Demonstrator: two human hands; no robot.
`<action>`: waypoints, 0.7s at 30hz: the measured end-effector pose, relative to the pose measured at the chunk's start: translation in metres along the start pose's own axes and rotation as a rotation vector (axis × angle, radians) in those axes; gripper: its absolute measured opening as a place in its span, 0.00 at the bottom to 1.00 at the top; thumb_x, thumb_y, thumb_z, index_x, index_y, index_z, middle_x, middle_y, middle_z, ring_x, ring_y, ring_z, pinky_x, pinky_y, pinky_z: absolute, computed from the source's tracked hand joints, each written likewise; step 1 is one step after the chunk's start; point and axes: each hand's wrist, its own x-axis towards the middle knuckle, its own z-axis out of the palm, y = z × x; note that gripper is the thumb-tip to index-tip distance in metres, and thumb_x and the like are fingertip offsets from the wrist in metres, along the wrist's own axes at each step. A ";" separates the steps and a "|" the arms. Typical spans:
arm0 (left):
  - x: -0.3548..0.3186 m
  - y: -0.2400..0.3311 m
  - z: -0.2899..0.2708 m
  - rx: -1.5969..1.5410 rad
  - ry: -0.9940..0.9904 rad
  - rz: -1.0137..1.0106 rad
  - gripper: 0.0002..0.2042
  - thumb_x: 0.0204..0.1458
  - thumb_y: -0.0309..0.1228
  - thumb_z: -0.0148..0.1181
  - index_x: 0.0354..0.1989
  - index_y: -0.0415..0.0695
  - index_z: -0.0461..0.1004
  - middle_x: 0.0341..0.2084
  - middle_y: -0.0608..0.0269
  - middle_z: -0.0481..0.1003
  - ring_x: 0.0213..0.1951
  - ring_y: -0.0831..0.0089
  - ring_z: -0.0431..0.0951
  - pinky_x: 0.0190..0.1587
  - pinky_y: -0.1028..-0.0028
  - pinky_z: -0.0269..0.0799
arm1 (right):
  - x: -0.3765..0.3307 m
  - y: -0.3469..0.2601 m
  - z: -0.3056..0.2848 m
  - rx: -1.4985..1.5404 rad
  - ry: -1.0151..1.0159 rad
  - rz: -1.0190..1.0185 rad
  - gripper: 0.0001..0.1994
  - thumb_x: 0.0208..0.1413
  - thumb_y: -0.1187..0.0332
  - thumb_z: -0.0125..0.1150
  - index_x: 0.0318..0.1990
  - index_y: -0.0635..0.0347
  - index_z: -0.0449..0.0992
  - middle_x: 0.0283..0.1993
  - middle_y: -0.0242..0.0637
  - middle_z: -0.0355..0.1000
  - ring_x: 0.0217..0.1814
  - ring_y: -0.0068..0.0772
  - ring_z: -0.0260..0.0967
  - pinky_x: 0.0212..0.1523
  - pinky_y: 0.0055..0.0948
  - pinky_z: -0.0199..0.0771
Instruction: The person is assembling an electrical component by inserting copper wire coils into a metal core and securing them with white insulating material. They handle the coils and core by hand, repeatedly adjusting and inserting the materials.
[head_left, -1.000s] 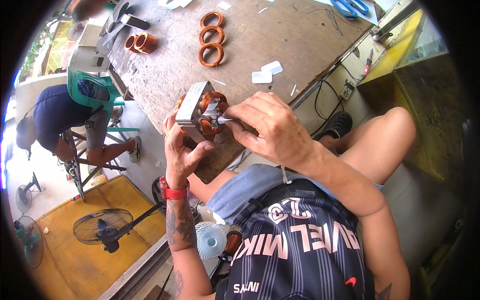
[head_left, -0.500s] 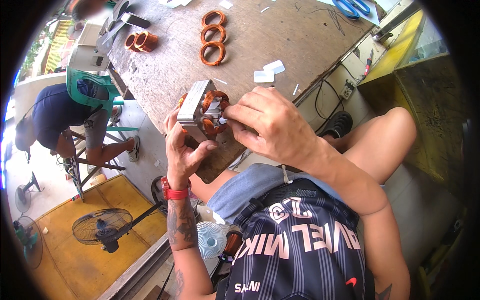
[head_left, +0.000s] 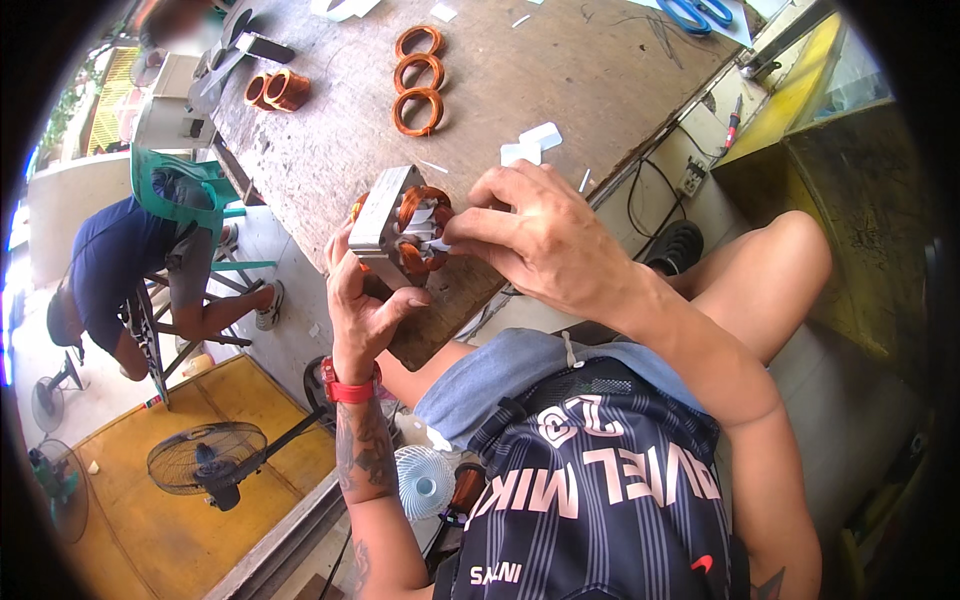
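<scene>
A motor stator (head_left: 395,225) with copper windings is gripped from below by the left hand (head_left: 362,305), held above the near edge of the wooden tabletop (head_left: 560,80). Since a moment ago, the right hand (head_left: 545,240) has slid closer, fingertips now pinching white paper at the stator's 3 o'clock side. Three copper coils (head_left: 417,80) lie at 12 o'clock.

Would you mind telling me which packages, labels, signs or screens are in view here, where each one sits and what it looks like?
No packages, signs or screens show.
Small white slips: two blank rectangular pieces lying flat on the wooden workbench, just beyond the right hand.
White paper strips: tucked among the copper windings of the motor stator that the left hand holds.
Shirt lettering: pink block print across a dark striped shirt.
</scene>
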 end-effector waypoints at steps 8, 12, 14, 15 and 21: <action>-0.002 -0.003 0.000 -0.005 0.019 -0.015 0.44 0.36 0.61 0.82 0.56 0.39 0.80 0.61 0.47 0.77 0.65 0.44 0.73 0.67 0.52 0.67 | 0.011 -0.006 0.018 -0.010 0.009 0.140 0.11 0.61 0.61 0.71 0.49 0.49 0.86 0.47 0.31 0.77 0.54 0.36 0.73 0.57 0.39 0.67; 0.000 -0.003 0.001 0.036 0.067 0.007 0.50 0.32 0.62 0.83 0.61 0.39 0.76 0.59 0.47 0.77 0.62 0.47 0.76 0.64 0.55 0.70 | 0.008 -0.007 0.018 -0.039 0.023 0.114 0.12 0.62 0.60 0.70 0.50 0.51 0.86 0.47 0.31 0.78 0.54 0.35 0.74 0.57 0.38 0.69; 0.001 -0.002 0.003 0.026 0.085 0.025 0.52 0.31 0.61 0.84 0.63 0.39 0.75 0.57 0.48 0.78 0.60 0.50 0.77 0.63 0.57 0.72 | -0.001 -0.004 0.009 -0.061 0.015 0.054 0.12 0.62 0.61 0.69 0.50 0.52 0.86 0.48 0.31 0.78 0.55 0.34 0.74 0.59 0.37 0.70; 0.001 -0.002 0.004 -0.002 0.090 0.024 0.53 0.30 0.61 0.85 0.63 0.38 0.74 0.57 0.49 0.78 0.60 0.51 0.78 0.62 0.58 0.73 | -0.004 -0.002 0.006 -0.154 0.016 -0.060 0.12 0.61 0.62 0.68 0.50 0.53 0.86 0.48 0.30 0.78 0.55 0.33 0.74 0.61 0.36 0.71; 0.001 -0.006 0.003 -0.028 0.112 0.040 0.52 0.29 0.58 0.86 0.63 0.37 0.74 0.55 0.49 0.78 0.57 0.52 0.79 0.60 0.57 0.75 | -0.009 -0.003 0.006 -0.400 -0.009 -0.381 0.13 0.60 0.68 0.61 0.48 0.58 0.85 0.50 0.32 0.78 0.59 0.33 0.73 0.66 0.33 0.74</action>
